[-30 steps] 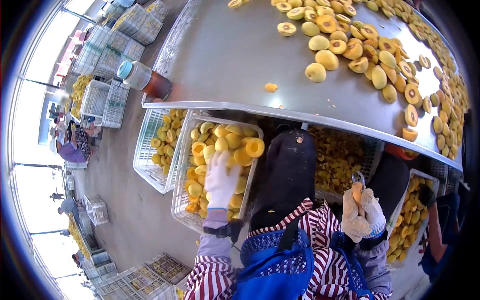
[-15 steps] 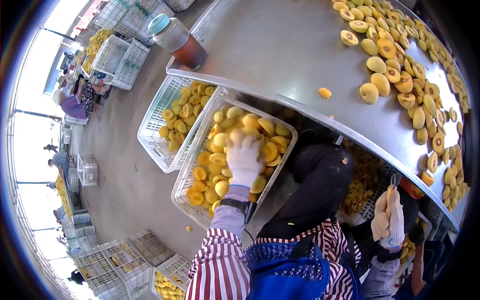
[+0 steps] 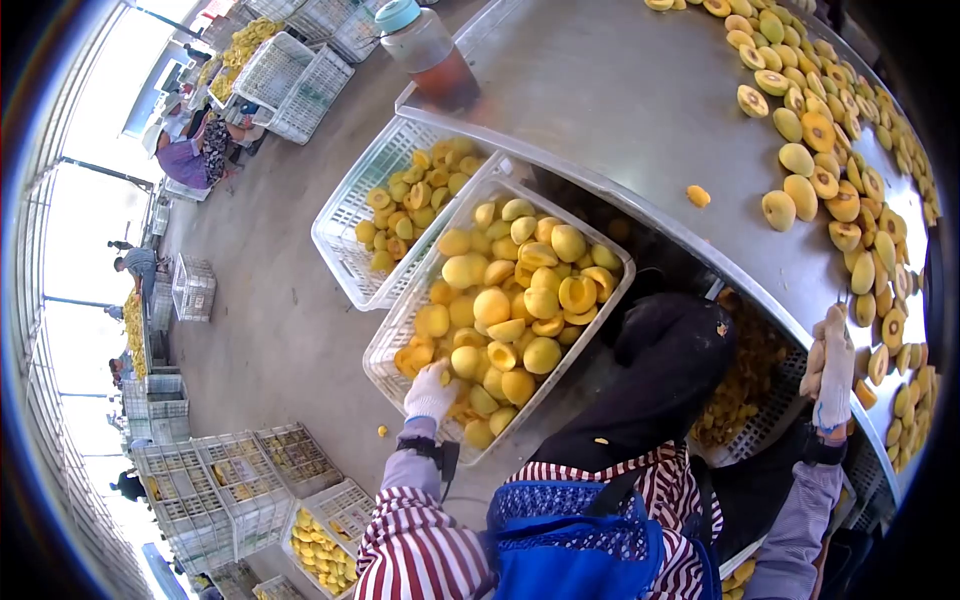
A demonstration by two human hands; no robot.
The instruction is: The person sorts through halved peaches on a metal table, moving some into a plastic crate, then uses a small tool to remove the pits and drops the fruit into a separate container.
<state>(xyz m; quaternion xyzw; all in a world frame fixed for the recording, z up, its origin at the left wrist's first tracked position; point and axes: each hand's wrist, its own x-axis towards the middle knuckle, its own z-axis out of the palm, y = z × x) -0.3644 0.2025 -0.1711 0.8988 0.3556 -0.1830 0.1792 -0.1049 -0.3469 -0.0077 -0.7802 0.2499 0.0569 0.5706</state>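
Note:
My left hand, in a white knit glove, rests at the near left edge of a white plastic crate. Its fingers touch the yellow peach halves heaped inside; they look loose rather than closed on one, though the tips are partly hidden. Pitted hollows show in several of the halves. My right hand, also gloved, is raised beside the metal table's edge, close to the cut peaches. Its fingers are wrapped round a small tool with a thin metal end, mostly hidden by the glove.
A second crate of peach halves adjoins the first. On the metal table stand a bottle of reddish drink and a small loose fruit piece. Stacked crates are at lower left. People sit farther off.
My left hand has moved from the crate's middle to its near left edge, uncovering the peaches there. My right hand has risen towards the table edge. The view has shifted.

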